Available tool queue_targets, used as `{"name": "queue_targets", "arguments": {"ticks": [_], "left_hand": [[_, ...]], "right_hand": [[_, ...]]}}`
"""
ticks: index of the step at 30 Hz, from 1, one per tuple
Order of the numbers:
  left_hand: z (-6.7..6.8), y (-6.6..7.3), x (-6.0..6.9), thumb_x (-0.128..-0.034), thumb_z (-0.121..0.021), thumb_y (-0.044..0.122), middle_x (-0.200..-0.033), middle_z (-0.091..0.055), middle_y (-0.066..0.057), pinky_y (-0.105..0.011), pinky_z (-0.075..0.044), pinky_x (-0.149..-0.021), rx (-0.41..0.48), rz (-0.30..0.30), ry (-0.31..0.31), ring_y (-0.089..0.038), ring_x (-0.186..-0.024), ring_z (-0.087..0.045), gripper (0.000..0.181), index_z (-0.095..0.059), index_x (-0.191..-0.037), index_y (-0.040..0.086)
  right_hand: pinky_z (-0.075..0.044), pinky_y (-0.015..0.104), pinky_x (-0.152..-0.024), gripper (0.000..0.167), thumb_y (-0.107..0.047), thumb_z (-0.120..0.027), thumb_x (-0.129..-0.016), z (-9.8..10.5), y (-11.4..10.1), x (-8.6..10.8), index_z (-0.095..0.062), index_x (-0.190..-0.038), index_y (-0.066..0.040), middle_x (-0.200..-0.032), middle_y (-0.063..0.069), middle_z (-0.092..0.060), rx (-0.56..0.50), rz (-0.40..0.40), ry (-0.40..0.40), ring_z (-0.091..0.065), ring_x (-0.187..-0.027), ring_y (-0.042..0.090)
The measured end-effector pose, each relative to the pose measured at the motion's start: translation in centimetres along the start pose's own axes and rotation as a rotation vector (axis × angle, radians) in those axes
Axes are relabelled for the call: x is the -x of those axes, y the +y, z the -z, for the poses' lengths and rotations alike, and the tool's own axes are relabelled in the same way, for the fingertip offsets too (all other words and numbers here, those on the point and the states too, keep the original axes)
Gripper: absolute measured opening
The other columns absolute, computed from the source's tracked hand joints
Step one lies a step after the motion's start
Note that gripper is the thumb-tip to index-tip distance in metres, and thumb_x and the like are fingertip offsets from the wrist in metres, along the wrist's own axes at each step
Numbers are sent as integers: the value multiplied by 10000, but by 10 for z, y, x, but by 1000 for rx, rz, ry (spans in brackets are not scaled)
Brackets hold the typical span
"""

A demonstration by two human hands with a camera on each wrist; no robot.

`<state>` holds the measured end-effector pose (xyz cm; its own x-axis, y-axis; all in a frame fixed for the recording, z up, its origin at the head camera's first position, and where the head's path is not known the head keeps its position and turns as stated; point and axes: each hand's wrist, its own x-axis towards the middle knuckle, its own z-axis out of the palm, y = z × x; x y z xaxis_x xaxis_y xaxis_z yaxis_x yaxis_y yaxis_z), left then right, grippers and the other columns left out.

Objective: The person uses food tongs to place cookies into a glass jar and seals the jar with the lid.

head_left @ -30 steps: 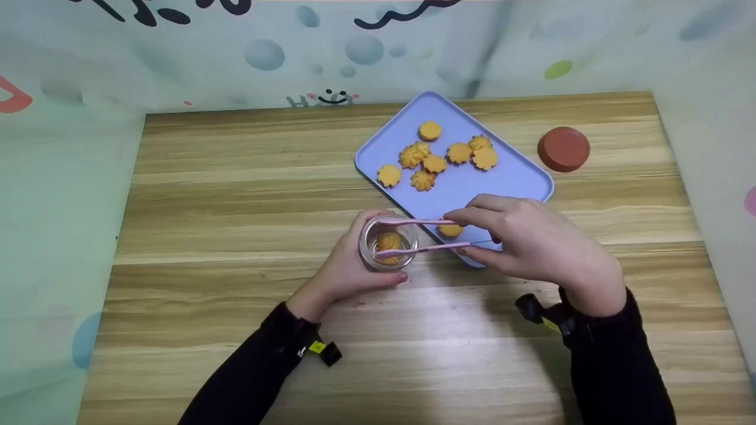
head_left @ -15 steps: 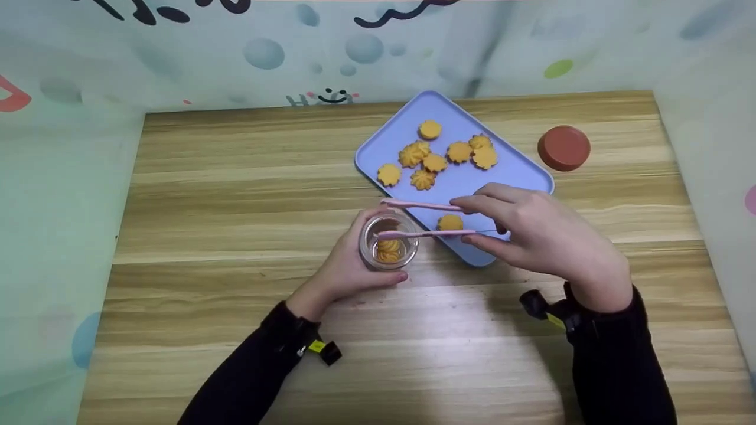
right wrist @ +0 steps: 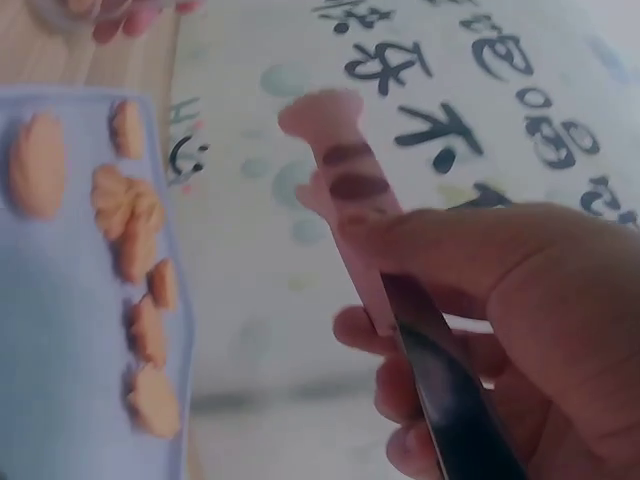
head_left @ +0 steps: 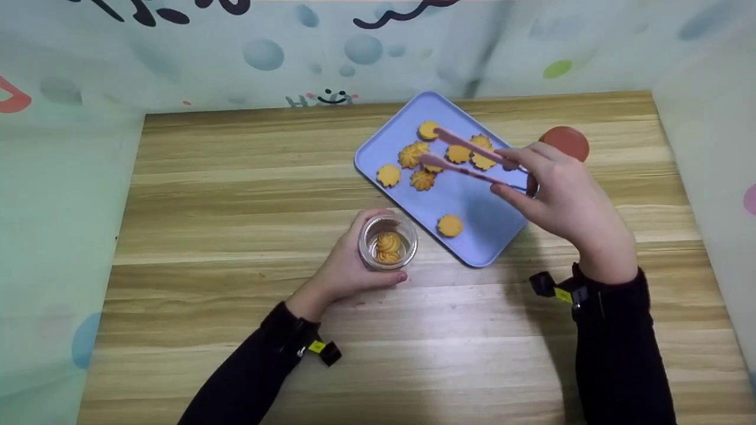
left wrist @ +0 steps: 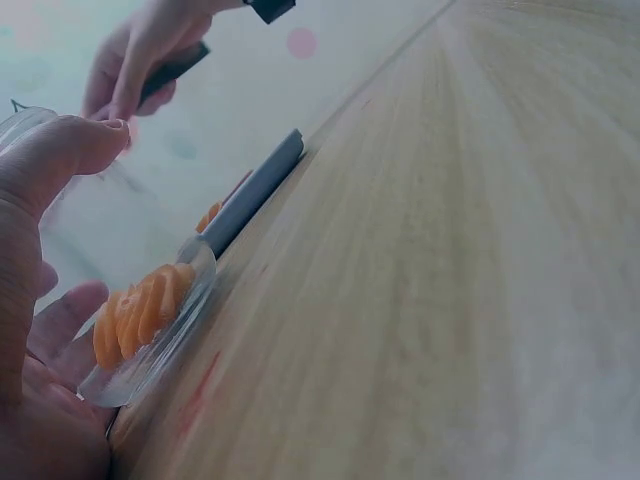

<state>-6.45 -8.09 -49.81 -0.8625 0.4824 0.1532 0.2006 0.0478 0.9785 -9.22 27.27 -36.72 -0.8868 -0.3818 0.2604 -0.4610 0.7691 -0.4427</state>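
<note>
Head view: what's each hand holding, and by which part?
Left hand: clear jar, by its sides. Right hand: pink tongs, by both arms, near where pink meets metal.

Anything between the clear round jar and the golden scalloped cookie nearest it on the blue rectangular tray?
Only the tray rim, between cookie and jar; right hand and pink two-armed tongs are off that line, jar uncovered.

1 ea. jar (head_left: 390, 216), tray (head_left: 481, 239), lid (head_left: 565, 143), tongs (head_left: 469, 143); 2 hands (head_left: 351, 268); min. 11 cookies (head_left: 450, 225).
</note>
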Motion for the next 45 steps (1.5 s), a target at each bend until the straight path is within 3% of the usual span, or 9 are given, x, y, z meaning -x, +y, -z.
{"name": "queue_targets", "arguments": {"ticks": [8,22,28,34,45], "left_hand": [[-1,-1,1,-722,-1052,189,-1448,-649,-23,-437,-434,-1232,9,-9,0,-235,-1365,-605,1017,-458,-1546,130],[1,0,2,-730,-1051,210,-1456,-646,-4,-422,-434,-1236,-3,5,-4,-214,-1379,-602,1018,-455,-1553,144],[1,-1,2,-723,-1057,221,-1460,-645,-3,-427,-433,-1234,1,11,-4,-215,-1378,-600,1033,-453,-1558,153],[1,-1,3,-722,-1055,207,-1451,-648,-6,-421,-436,-1234,1,6,-2,-214,-1371,-605,1023,-458,-1551,139],[2,2,2,-719,-1053,190,-1454,-639,-19,-422,-435,-1235,3,0,-6,-223,-1376,-600,1031,-448,-1553,133]], "right_hand": [[-372,371,-698,461,-178,-848,-977,-10,23,-4,-708,-1371,16,-1081,198,-686,31,-147,25,-530,-862,287],[-487,565,-852,506,-241,-814,-1001,-22,45,-8,-673,-1400,36,-1152,239,-668,4,-305,-104,-574,-1013,381],[-483,548,-832,495,-233,-807,-1002,-25,48,-9,-659,-1365,68,-1125,236,-644,7,-333,-167,-558,-1000,380],[-481,552,-842,470,-235,-806,-998,-26,48,-9,-681,-1329,74,-1108,238,-673,4,-320,-182,-577,-987,381],[-423,428,-688,382,-229,-813,-992,-29,47,-11,-747,-1248,47,-1017,192,-739,16,-266,-205,-575,-806,315]]}}
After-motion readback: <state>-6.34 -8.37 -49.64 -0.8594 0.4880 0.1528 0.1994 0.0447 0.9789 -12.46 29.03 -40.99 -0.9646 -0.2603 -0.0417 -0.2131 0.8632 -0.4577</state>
